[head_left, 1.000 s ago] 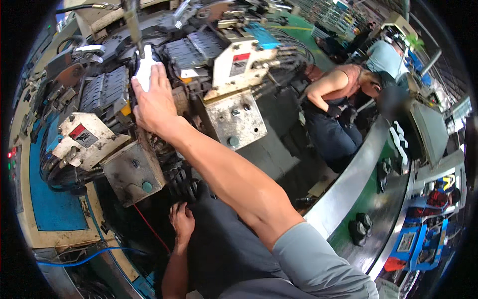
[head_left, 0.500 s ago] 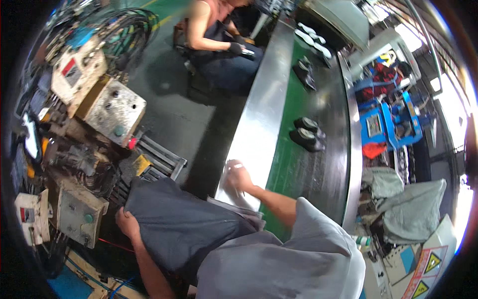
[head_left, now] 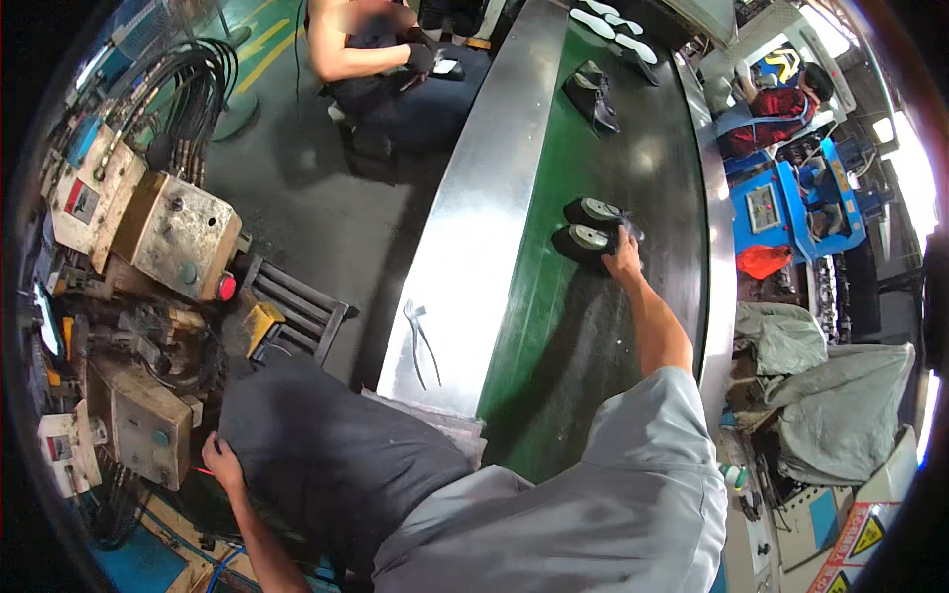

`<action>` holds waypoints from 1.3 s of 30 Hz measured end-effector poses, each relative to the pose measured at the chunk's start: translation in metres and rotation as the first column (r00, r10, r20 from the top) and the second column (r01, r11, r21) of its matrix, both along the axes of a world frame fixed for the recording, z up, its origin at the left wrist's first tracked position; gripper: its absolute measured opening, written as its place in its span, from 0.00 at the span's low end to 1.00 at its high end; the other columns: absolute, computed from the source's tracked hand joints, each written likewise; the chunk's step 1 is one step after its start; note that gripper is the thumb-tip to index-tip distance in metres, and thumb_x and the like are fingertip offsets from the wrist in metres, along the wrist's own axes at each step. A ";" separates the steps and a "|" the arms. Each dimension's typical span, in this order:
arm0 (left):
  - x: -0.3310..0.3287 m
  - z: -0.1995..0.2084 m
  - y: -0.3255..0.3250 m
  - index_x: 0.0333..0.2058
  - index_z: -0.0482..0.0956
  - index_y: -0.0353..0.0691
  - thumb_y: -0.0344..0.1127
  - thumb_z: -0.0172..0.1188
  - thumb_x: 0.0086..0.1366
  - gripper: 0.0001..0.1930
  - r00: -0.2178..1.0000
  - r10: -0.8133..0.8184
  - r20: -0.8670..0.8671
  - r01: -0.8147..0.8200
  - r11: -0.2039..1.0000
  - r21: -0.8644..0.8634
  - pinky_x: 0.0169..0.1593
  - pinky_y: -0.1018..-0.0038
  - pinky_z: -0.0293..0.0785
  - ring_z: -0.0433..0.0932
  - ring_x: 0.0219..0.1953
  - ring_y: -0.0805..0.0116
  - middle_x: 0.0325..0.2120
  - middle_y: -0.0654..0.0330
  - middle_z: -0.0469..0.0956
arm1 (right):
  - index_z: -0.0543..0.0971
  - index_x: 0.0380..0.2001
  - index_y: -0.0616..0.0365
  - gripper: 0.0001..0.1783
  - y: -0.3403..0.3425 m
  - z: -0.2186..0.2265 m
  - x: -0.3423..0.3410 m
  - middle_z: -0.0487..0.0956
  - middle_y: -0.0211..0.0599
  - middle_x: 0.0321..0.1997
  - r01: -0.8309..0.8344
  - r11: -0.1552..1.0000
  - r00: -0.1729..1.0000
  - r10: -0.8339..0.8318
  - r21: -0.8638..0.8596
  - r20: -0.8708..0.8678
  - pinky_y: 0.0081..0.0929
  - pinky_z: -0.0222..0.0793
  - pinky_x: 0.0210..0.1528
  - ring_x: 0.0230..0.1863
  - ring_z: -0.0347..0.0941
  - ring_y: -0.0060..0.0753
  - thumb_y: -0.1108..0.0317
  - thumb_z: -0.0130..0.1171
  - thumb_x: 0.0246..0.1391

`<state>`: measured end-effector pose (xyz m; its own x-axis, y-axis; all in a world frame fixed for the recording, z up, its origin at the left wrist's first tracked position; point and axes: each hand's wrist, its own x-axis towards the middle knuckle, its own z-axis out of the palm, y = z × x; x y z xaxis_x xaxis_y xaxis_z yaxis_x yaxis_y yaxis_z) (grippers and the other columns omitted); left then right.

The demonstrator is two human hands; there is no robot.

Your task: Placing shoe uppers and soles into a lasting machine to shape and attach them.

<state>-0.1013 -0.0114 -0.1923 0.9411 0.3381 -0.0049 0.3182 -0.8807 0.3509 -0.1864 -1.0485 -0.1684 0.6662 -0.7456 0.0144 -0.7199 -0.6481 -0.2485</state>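
Pliers (head_left: 416,324) lie set aside on the counter (head_left: 465,247); the shoes (head_left: 587,237) aren't off the belt (head_left: 524,336), the right hand (head_left: 623,260) touching one, grip unclear, the left hand (head_left: 223,463) apart, loosely open.

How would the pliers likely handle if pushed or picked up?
The pliers look like bare metal, so they are probably stiff and may feel fairly heavy for their slim shape. Lying flat on the smooth, shiny ledge, they would likely slide rather than roll or tip. Their handles are splayed apart, so these might swing together when gripped.
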 end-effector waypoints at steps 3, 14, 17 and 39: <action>-0.011 0.034 -0.005 0.57 0.82 0.30 0.29 0.60 0.70 0.19 0.998 -0.059 -0.027 0.060 0.997 0.038 0.69 0.52 0.68 0.75 0.63 0.42 0.56 0.41 0.80 | 0.59 0.79 0.52 0.60 0.000 0.005 0.028 0.73 0.59 0.71 -0.081 0.993 0.970 0.099 0.092 -0.222 0.50 0.66 0.76 0.73 0.67 0.66 0.63 0.79 0.45; 0.024 0.088 -0.148 0.57 0.81 0.32 0.23 0.59 0.68 0.19 0.897 -0.317 0.308 0.390 0.895 -0.215 0.69 0.54 0.69 0.76 0.62 0.42 0.58 0.42 0.79 | 0.80 0.54 0.68 0.41 0.163 -0.009 -0.052 0.85 0.56 0.52 0.192 0.915 0.908 -0.303 0.355 0.290 0.46 0.77 0.57 0.53 0.84 0.52 0.47 0.83 0.46; 0.032 0.097 -0.213 0.60 0.79 0.31 0.22 0.56 0.73 0.19 0.901 -0.340 0.268 0.433 0.728 -0.532 0.67 0.62 0.73 0.79 0.61 0.53 0.56 0.47 0.81 | 0.79 0.58 0.63 0.38 0.196 -0.004 -0.068 0.85 0.39 0.52 0.036 0.521 0.817 -0.507 0.853 0.276 0.42 0.78 0.55 0.50 0.83 0.38 0.49 0.80 0.53; -0.023 0.187 -0.165 0.55 0.83 0.32 0.25 0.64 0.70 0.16 0.821 -0.169 0.545 0.396 0.857 -0.330 0.54 0.61 0.82 0.86 0.51 0.46 0.49 0.44 0.85 | 0.49 0.82 0.62 0.59 0.658 0.136 0.079 0.64 0.56 0.78 -0.607 -0.344 0.377 0.670 0.717 0.640 0.37 0.60 0.77 0.78 0.62 0.45 0.56 0.75 0.60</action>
<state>-0.1246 -0.1759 -0.0055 0.9087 0.1279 0.3974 -0.2316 -0.6375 0.7348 -0.1070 -0.3904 -0.0323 0.7134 0.6930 -0.1043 -0.0521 -0.0961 -0.9940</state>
